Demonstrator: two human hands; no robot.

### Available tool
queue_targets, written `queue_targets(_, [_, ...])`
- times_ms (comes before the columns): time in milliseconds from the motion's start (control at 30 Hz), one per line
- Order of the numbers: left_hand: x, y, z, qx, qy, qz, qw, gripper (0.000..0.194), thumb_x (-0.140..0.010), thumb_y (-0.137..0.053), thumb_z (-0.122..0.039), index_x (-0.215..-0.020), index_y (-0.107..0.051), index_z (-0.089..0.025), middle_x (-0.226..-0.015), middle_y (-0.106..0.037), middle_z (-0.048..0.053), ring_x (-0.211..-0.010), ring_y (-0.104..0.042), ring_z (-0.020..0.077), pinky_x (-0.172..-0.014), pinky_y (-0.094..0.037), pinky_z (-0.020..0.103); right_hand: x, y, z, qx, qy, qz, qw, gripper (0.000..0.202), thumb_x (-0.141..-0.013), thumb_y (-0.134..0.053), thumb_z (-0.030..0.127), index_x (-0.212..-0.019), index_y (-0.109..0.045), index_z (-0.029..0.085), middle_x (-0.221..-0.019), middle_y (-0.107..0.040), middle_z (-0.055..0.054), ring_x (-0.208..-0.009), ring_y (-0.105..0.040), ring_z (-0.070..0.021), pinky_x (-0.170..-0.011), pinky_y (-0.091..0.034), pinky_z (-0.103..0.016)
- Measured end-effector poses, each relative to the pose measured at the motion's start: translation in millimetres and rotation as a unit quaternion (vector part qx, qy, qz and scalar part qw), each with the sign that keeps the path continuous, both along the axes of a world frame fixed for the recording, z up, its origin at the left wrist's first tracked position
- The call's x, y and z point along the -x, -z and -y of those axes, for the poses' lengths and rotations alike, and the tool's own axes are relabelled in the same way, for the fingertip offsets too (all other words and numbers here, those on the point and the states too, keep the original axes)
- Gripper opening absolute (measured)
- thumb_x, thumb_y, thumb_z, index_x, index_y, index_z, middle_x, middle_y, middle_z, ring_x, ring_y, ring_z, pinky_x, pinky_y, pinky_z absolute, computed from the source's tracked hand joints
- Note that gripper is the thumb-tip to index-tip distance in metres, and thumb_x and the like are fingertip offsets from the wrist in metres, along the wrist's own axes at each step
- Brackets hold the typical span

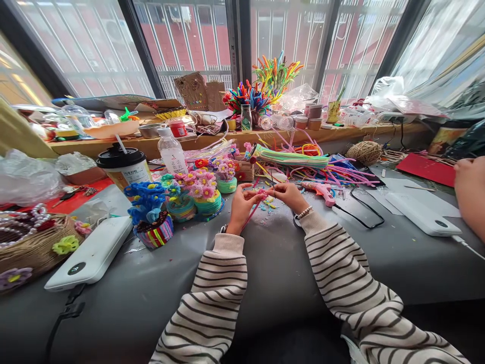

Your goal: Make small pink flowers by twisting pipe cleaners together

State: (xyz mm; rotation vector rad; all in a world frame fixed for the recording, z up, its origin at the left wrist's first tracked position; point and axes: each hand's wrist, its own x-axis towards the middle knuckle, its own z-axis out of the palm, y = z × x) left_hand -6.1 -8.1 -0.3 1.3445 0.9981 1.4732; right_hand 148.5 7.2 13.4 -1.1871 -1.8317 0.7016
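Note:
My left hand pinches a pink pipe cleaner, whose loose end trails down past the palm. From the other side my right hand grips the bent upper part of the same pipe cleaner. A thin dark stick stands by the right fingertips; whether they hold it I cannot tell. Coloured clippings are scattered on the grey table beneath. Left of my hands stand pipe-cleaner flower pots: a pink one and a blue one in a striped pot.
A pink glue gun with a black cord lies right of my hands. Pipe-cleaner bundles lie behind them. A lidded cup, a bottle and a power bank stand left. Another person's hand enters at right.

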Motion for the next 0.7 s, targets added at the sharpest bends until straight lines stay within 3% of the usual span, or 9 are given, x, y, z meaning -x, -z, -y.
queue_targets(267, [-1, 4.0, -1, -0.039, -0.022, -0.042, 0.998, 0.047, -0.055, -0.066, -0.034, -0.093, -0.045, -0.017, -0.063, -0.059, -0.001, -0.060, -0.057, 0.0128, -0.061, -0.043, 0.025, 0, -1.6, -4, 0.013, -0.007, -0.001, 1.000, 0.042, -0.057, -0.055, 0.053, -0.059, -0.060, 0.012, -0.048, -0.046, 0.001, -0.050, -0.037, -0.0087, -0.046, -0.026, -0.021])
queue_targets(400, [3, -0.5, 4, -0.096, -0.172, -0.051, 0.979, 0.029, -0.063, -0.059, -0.037, -0.084, -0.051, -0.020, -0.069, -0.058, 0.000, -0.067, -0.055, 0.0121, -0.067, -0.041, 0.024, -5, -1.0, -10, -0.019, 0.097, -0.092, 0.991, 0.041, -0.057, -0.054, 0.052, -0.060, -0.060, 0.011, -0.050, -0.043, 0.002, -0.050, -0.034, -0.0077, -0.047, -0.025, -0.022])
queue_targets(500, [7, -3.5, 10, -0.141, -0.262, -0.070, 0.952, 0.021, -0.070, -0.051, -0.041, -0.069, -0.056, -0.020, -0.067, -0.056, 0.000, -0.070, -0.052, 0.0119, -0.073, -0.038, 0.023, -6, 0.8, -12, -0.010, 0.194, -0.216, 0.957, 0.042, -0.056, -0.054, 0.051, -0.066, -0.060, 0.011, -0.050, -0.040, 0.003, -0.047, -0.029, -0.0064, -0.044, -0.023, -0.022])
queue_targets(567, [6, -4.2, 12, -0.142, -0.232, -0.091, 0.958, 0.029, -0.072, -0.045, -0.043, -0.061, -0.058, -0.019, -0.062, -0.055, 0.001, -0.067, -0.051, 0.0119, -0.072, -0.037, 0.023, -3, 2.0, -11, 0.017, 0.223, -0.295, 0.929, 0.043, -0.053, -0.055, 0.051, -0.071, -0.059, 0.011, -0.048, -0.036, 0.004, -0.044, -0.024, -0.0052, -0.041, -0.020, -0.021])
queue_targets(700, [0, -4.6, 9, -0.043, -0.043, -0.098, 0.993, 0.040, -0.072, -0.041, -0.049, -0.065, -0.063, -0.016, -0.059, -0.059, 0.003, -0.057, -0.053, 0.0126, -0.058, -0.040, 0.024, 13, 4.7, -5, 0.070, 0.169, -0.395, 0.900, 0.045, -0.050, -0.060, 0.048, -0.077, -0.059, 0.013, -0.044, -0.027, 0.008, -0.041, -0.017, -0.0031, -0.038, -0.015, -0.020])
